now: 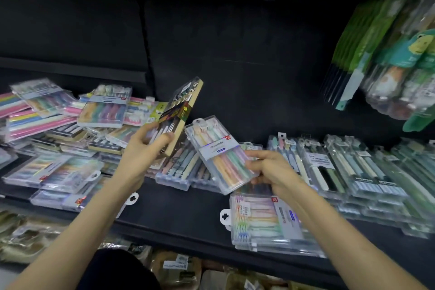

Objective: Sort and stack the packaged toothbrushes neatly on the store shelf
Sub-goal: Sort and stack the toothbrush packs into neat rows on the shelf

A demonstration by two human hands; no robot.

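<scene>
**Status: One Toothbrush Pack in Each Hand, Above the Shelf**

Left hand [143, 148]: the fingers [147, 130] and thumb are curled round the lower end of a dark pack with a tan edge [182, 108]. The pack is held clear of the shelf [176, 209] and tilts up and to the right. Its print is too blurred to read, and the hand covers its lower end.

Right hand [270, 170]: the fingers [255, 155] pinch the right edge of a clear pack of pastel brushes [220, 155]. This pack slants with its hang tab at the upper left. Its lower corner overlaps the packs behind it, and whether it touches them cannot be told.

On the shelf:
- Left: a loose pile of packs [70, 125] lying at mixed angles, partly cut off by the frame edge. Motion blur hides most labels.
- Centre: several clear packs [179, 169] lying behind the two hands, largely hidden by the held packs.
- Front right: a flat stack of clear packs [259, 221], hang tab to the left, partly covered by the right forearm.
- Right: a row of packs [353, 167] laid side by side, running out of frame.

Upper right: green hanging packs [388, 54], heavily blurred.

Below the shelf: wrapped goods [28, 231], indistinct.
</scene>
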